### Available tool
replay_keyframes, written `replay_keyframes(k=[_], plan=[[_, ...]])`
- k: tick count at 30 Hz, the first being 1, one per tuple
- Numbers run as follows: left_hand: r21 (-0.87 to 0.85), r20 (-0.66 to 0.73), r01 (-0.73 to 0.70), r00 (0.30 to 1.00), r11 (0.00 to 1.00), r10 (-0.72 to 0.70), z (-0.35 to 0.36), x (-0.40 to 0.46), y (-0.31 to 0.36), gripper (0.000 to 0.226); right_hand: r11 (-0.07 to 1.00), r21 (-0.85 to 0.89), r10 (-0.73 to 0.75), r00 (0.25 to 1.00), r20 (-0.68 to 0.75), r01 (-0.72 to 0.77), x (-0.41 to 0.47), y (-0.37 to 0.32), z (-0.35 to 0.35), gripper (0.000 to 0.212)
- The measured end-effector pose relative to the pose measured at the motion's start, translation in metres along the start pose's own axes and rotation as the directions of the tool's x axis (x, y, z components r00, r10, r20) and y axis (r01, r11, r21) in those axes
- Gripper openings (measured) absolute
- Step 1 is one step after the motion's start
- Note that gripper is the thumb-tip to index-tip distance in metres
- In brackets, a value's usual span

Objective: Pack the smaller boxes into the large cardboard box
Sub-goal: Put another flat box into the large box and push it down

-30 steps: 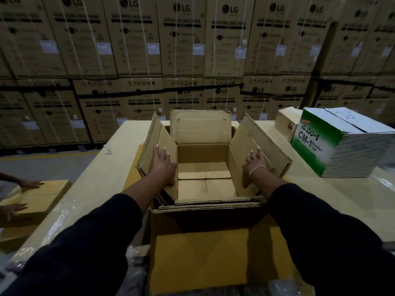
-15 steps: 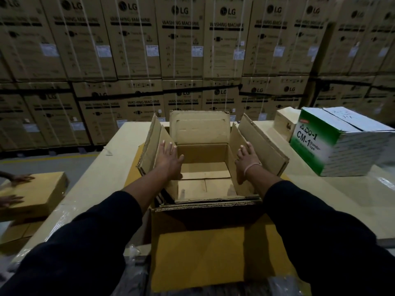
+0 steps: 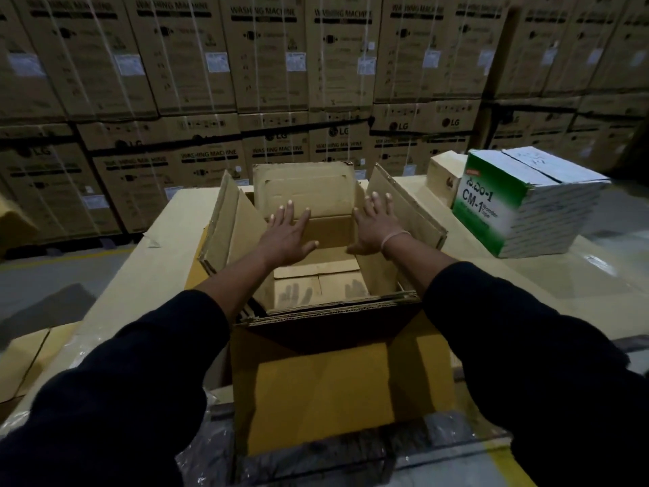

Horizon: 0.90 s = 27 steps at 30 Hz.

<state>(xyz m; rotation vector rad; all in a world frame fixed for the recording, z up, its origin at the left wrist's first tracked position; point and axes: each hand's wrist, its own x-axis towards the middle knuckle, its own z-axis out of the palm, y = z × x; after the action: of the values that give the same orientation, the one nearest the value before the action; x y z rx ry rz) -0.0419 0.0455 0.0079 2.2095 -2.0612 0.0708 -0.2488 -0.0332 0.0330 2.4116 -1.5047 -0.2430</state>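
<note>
On the counter (image 3: pixel 168 240), centre: large cardboard box (image 3: pixel 318 275) open, empty | left hand (image 3: pixel 286 233), right hand (image 3: pixel 375 226) spread flat, holding nothing | green-white box (image 3: pixel 526 202) at 2 o'clock, stiff, probably weighty; grip opposite sides.

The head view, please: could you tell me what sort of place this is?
Most likely an appliance warehouse. Strapped cartons printed LG washing machine are stacked wall-high behind a packing table, where an open cardboard box and a green-and-white tape carton sit.
</note>
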Motion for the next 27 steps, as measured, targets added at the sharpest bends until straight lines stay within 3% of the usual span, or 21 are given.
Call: replay_keyframes(k=[7, 13, 19, 27], plan=[[-0.168, -0.084, -0.058, 0.995, 0.984, 0.044, -0.011, 0.034, 0.067, 0.081, 0.969, 0.241, 0.073, 0.992, -0.103, -0.046, -0.004, 0.064, -0.018, 0.103], [-0.262, -0.157, -0.129, 0.983, 0.956, 0.09, -0.015, 0.08, 0.142, 0.078, 0.886, 0.435, 0.254, 0.954, -0.158, -0.163, -0.015, 0.161, -0.004, 0.099], [-0.328, -0.17, -0.197, 0.974, 0.924, 0.147, -0.004, 0.116, 0.24, 0.076, 0.787, 0.555, 0.384, 0.918, -0.099, -0.27, -0.04, 0.274, 0.053, 0.089], [-0.276, -0.157, -0.279, 0.957, 0.92, 0.243, 0.014, 0.163, 0.371, 0.075, 0.751, 0.566, 0.41, 0.912, 0.005, -0.341, -0.062, 0.407, 0.134, 0.091]])
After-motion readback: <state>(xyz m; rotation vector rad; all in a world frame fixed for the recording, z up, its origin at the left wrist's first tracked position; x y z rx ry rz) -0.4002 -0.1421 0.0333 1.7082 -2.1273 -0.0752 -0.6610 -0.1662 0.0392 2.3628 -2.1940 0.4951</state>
